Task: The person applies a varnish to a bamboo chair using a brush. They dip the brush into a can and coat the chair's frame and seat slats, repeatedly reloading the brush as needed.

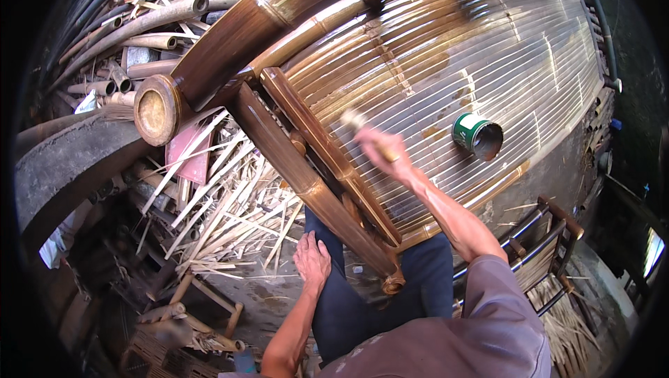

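My right hand (pixel 382 149) grips the wooden handle of a paintbrush (pixel 352 120), its pale bristles against the slats of a bamboo bench (pixel 418 78). The slats at the far left look glossy and brown; those to the right are paler. A green tin can (pixel 477 135) lies tilted on the slats to the right of my hand, its dark mouth turned toward the near right. My left hand (pixel 311 259) rests on my left thigh with its fingers loosely stretched out, holding nothing. Between my legs stands the bench's near end post (pixel 393 283).
Bamboo poles (pixel 160 16) are piled at the far left. Split bamboo strips (pixel 237 211) litter the floor left of the bench. A curved grey slab (pixel 77 162) stands at the left. A smaller bamboo frame (pixel 543 245) stands close by on my right.
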### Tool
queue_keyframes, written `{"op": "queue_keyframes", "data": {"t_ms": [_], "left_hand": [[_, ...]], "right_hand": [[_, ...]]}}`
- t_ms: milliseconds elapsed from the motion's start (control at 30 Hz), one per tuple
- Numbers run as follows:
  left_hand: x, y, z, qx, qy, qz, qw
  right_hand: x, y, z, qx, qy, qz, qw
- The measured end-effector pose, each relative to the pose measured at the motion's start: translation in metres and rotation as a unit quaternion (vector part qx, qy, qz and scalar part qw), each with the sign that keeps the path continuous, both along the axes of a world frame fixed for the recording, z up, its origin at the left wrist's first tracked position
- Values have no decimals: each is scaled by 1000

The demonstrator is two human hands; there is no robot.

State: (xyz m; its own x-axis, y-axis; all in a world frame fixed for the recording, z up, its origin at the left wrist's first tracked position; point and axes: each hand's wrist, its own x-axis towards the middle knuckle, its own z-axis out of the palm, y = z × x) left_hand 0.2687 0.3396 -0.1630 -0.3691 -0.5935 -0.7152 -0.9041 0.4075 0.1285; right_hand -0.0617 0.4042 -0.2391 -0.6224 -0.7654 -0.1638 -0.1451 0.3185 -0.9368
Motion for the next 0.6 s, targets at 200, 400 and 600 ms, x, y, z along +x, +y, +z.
{"op": "queue_keyframes", "data": {"t_ms": [200,400,600], "left_hand": [[6,4,-3,-2,-10,-7,1000],[-5,2,1,-12,15,-12,1000],[10,7,-7,-9,-6,-19,1000]], "right_hand": [[-55,24,-10,45,103,-253,961],[-23,25,0,-28,71,23,997],[-8,51,-11,-79,-201,-203,955]]}}
